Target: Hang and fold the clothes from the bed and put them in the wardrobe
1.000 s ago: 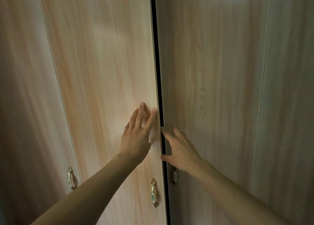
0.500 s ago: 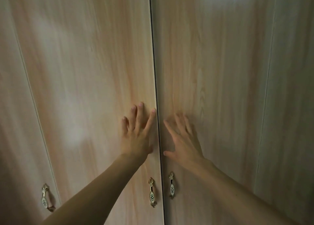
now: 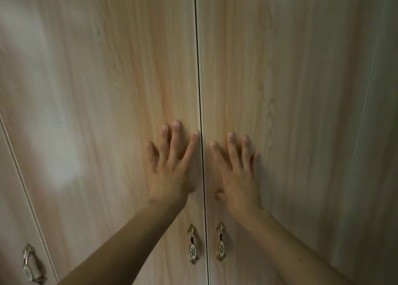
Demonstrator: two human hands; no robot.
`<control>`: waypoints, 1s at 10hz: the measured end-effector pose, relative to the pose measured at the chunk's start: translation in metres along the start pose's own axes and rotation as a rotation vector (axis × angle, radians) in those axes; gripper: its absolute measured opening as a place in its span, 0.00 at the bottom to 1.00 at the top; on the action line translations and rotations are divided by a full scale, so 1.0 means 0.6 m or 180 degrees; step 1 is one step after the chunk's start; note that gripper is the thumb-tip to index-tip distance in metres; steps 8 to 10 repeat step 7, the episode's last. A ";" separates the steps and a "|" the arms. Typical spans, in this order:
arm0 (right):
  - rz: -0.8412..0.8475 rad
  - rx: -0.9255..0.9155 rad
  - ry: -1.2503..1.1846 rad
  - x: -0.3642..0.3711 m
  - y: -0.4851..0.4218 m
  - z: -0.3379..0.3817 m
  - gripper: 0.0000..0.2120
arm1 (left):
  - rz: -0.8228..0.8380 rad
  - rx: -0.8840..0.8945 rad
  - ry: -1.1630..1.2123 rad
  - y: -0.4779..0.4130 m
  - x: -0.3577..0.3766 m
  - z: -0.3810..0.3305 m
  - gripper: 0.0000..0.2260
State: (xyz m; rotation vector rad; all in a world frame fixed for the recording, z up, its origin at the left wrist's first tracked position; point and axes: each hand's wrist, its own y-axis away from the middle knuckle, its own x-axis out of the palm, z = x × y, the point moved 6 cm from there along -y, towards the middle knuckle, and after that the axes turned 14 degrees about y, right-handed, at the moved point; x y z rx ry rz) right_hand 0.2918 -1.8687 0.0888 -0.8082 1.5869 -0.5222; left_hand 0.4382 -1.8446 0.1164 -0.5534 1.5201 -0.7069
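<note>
The light wood wardrobe fills the view. Its left door (image 3: 112,103) and right door (image 3: 286,95) meet at a thin dark seam down the middle. My left hand (image 3: 171,166) lies flat on the left door just beside the seam, fingers spread and straight. My right hand (image 3: 239,172) presses flat on the right door, fingers spread the same way. Neither hand holds anything. No clothes and no bed are in view.
Two ornate brass handles (image 3: 192,243) (image 3: 221,241) hang below my hands on either side of the seam. A further door at the far left carries another brass handle (image 3: 30,263). Another panel line runs down the right side.
The dark gap between the two doors has narrowed to a thin seam. My right hand moved from the door's edge onto its face and lies flat.
</note>
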 end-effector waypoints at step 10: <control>0.1093 -0.0167 -0.1492 -0.136 0.013 -0.064 0.37 | 0.0794 -0.0685 0.0679 0.057 -0.137 0.011 0.41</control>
